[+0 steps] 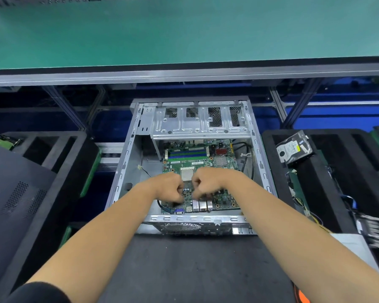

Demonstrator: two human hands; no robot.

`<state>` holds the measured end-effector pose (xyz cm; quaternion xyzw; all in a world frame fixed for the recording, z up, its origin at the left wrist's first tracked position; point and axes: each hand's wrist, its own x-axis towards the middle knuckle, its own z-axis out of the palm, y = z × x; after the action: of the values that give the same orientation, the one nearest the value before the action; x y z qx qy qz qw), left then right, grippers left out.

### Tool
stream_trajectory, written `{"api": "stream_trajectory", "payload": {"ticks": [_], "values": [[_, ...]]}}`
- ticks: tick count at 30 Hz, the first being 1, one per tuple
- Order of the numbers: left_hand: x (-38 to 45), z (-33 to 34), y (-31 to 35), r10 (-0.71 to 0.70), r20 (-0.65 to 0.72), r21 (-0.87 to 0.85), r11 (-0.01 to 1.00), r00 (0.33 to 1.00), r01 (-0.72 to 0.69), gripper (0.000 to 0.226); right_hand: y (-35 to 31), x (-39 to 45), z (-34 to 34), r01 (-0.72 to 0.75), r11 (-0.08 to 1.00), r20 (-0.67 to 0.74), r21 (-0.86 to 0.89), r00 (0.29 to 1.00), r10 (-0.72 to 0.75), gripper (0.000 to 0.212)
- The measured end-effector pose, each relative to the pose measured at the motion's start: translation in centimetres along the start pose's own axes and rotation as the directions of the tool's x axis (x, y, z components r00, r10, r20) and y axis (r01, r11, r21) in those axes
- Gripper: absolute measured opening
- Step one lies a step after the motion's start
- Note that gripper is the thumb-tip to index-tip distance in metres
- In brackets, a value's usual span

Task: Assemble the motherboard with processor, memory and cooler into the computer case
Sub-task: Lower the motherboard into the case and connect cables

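The motherboard (200, 171) lies flat inside the open computer case (127, 162), with its port block just behind the case's near wall and the processor socket (186, 173) showing between the 2 hands. The left hand (169, 189) and right hand (208, 184) both reach down onto the board's near part with fingers curled under; whether they pinch the board or only press on it I cannot tell. A hard drive (293, 149) rests in the black foam tray (271, 149) to the right.

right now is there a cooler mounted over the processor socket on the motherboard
No, the processor socket on the motherboard sits bare between the two hands, with no cooler on it.
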<state>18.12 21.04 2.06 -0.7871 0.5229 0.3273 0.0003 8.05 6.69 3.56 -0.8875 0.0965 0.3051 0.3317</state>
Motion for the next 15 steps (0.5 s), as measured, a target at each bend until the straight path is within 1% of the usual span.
{"api": "stream_trajectory", "payload": {"ticks": [2,4,6,7,8,10,12,15], "values": [[0.0,-0.6,0.7,0.03,-0.07,-0.081,0.996,0.997,-0.035,0.03,-0.1,-0.3,-0.7,-0.019,0.999,-0.176,-0.03,0.984,0.013,0.012],[0.0,-1.2,2.0,0.097,-0.102,-0.14,0.984,0.99,-0.111,0.035,0.1,-0.8,-1.6,-0.094,0.99,-0.33,-0.109,0.943,0.053,0.008],[0.2,-1.5,3.6,0.179,-0.036,-0.125,0.975,0.983,-0.182,0.051,0.4,-1.5,-2.5,-0.189,0.967,-0.421,-0.173,0.902,0.101,0.008],[0.4,-1.4,4.3,0.209,0.02,-0.074,0.976,0.978,-0.207,0.059,0.5,-1.9,-2.9,-0.234,0.95,-0.442,-0.208,0.889,0.122,0.004],[0.6,-1.1,4.9,0.236,0.069,0.002,0.971,0.969,-0.237,0.061,0.5,-2.3,-3.1,-0.284,0.926,-0.451,-0.25,0.88,0.148,0.004],[0.9,-0.4,5.6,0.297,0.114,0.15,0.938,0.948,-0.311,0.052,1.0,-2.6,-2.9,-0.387,0.857,-0.455,-0.341,0.865,0.211,0.007],[1.0,0.0,5.7,0.335,0.107,0.224,0.909,0.936,-0.351,0.042,1.5,-2.7,-2.2,-0.461,0.784,-0.43,-0.415,0.859,0.278,0.02],[0.9,0.6,5.2,0.313,0.092,0.275,0.904,0.945,-0.326,0.034,2.5,-2.4,-1.3,-0.505,0.724,-0.345,-0.47,0.86,0.376,0.041]]}}
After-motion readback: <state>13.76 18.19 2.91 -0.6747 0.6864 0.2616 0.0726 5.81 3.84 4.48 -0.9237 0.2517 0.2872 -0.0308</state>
